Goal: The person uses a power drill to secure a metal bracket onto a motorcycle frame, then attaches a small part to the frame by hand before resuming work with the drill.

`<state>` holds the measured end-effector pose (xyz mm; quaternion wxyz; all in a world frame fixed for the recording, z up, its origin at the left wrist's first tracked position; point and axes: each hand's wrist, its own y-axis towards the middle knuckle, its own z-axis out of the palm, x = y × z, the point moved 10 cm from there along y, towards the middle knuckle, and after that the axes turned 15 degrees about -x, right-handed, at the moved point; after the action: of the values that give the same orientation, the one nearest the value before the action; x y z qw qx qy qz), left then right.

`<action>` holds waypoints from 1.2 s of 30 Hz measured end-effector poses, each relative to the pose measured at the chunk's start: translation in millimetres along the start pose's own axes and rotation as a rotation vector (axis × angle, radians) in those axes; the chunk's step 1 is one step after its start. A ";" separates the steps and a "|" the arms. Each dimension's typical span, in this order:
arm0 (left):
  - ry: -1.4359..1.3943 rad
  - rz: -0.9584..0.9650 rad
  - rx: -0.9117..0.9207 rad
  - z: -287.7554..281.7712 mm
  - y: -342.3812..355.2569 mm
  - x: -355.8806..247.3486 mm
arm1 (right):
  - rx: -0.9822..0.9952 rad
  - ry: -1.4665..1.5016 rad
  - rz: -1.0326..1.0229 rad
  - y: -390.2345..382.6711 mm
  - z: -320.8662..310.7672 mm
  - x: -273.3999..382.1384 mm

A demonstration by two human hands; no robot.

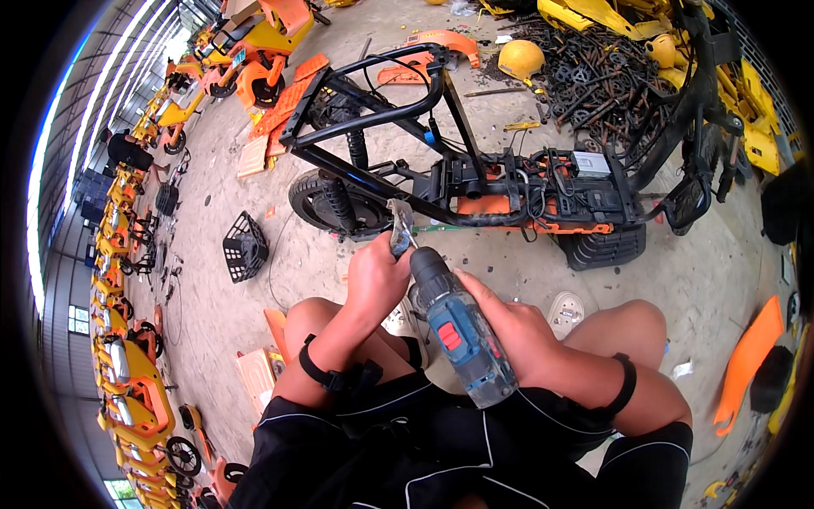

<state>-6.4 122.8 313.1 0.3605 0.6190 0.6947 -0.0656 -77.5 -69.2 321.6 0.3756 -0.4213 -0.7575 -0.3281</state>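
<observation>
- My left hand (pixel 380 276) is closed in a tight pinch on a small grey piece (pixel 398 227), which stands up past my knuckles on the near side of the black frame (pixel 464 127). I cannot tell whether it is metal or plastic, or whether it touches the frame.
- My right hand (pixel 513 331) is curled against the cordless drill (pixel 465 335), also on the near side of the frame, thumb along the casing; the handle and trigger finger are hidden from me.
- The bit (pixel 413 241) points toward the frame, right beside my left fingertips. If it skids while turning, I judge it could nick them.
- A poorly held grey piece could spin with the bit, twisting my pinch loose.
- Leaning too hard could jerk the drill forward into the frame if the bit suddenly gives way.
- A black basket (pixel 245 247) sits tilted on the floor left of the frame's rear wheel (pixel 326 204); I make out nothing inside its openwork walls.
- The frame's own middle bay, ahead of that wheel, carries a silver box (pixel 592 164) among dark parts and loose cables (pixel 543 197), which a slipping bit could conceivably snag.
</observation>
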 end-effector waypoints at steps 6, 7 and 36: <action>0.030 -0.024 0.014 -2.9 -0.9 1.6 | -0.003 0.007 -0.015 -0.4 -1.4 1.6; 0.033 -0.031 0.016 -1.7 -1.8 3.6 | -0.002 -0.003 -0.010 -0.4 -2.2 2.0; 0.011 -0.011 0.006 -7.3 0.1 -4.5 | -0.034 -0.119 -0.111 -1.4 -6.0 11.1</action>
<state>-9.5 123.0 321.1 0.3547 0.6167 0.6997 -0.0661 -81.0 -70.4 333.8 0.3040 -0.4035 -0.7951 -0.3355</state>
